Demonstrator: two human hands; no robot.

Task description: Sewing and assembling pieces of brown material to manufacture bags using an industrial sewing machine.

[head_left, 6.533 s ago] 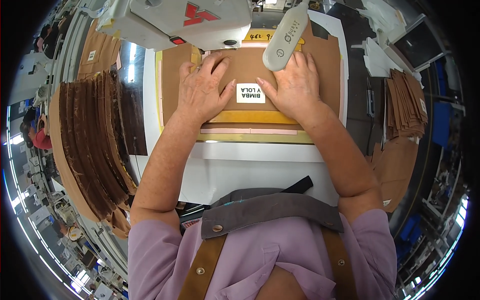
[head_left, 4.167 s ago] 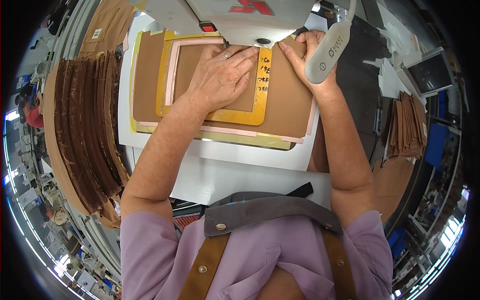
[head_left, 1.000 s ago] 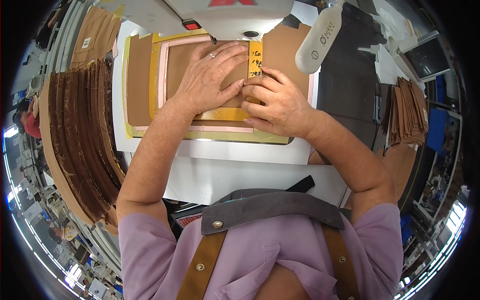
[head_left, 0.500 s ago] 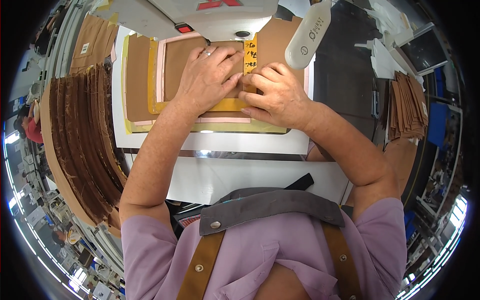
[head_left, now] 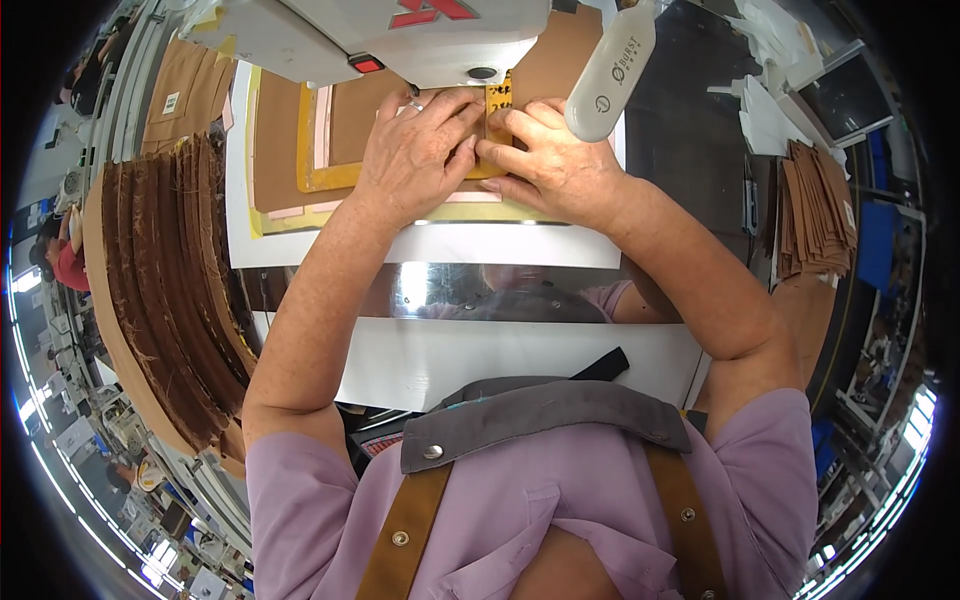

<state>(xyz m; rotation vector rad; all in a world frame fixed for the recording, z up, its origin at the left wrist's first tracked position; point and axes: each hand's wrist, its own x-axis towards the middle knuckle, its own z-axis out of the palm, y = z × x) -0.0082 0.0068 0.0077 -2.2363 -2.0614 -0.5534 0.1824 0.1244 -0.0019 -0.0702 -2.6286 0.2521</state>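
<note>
Under the head of a white sewing machine (head_left: 430, 50) lies a yellow template frame (head_left: 335, 178), with brown fabric (head_left: 355, 130) showing inside it. My left hand (head_left: 420, 150) rests palm down over the fabric and the frame's near bar, fingers spread forward and a ring on one. To its right, my right hand (head_left: 555, 160) lies across the frame's right bar, fingers stretched toward the left hand. Handwritten marks show on that bar. Beneath the frame is a layered template board (head_left: 275, 150) with pale yellow and pink edging. My fingertips partly cover the frame.
Brown fabric pieces (head_left: 170, 270) are stacked on the left, with more brown pieces (head_left: 815, 210) at right. A white oblong device (head_left: 610, 75) hangs beside my right hand. A screen (head_left: 840, 95) stands far right. A shiny metal strip (head_left: 500, 290) runs along the near table edge.
The board and frame have slid away from me under the machine head, baring more of the metal strip. Both hands stay on the frame; my right fingers have straightened.
</note>
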